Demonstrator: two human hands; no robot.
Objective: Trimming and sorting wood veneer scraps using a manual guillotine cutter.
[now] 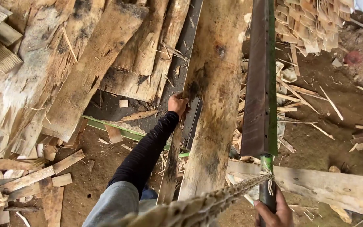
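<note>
Here, long plank [215,96] lengthwise, pointing away, left hand [177,104] gripping

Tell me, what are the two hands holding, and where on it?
The left hand grips the long wooden plank by its left edge. The right hand holds the big cutting blade by its dark handle, at the bottom end.

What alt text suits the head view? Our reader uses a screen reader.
Seen from above, the left hand grips the edge of a long weathered plank, while the right hand holds the handle of a large dark blade. Wood offcuts litter the dirt floor.
</note>
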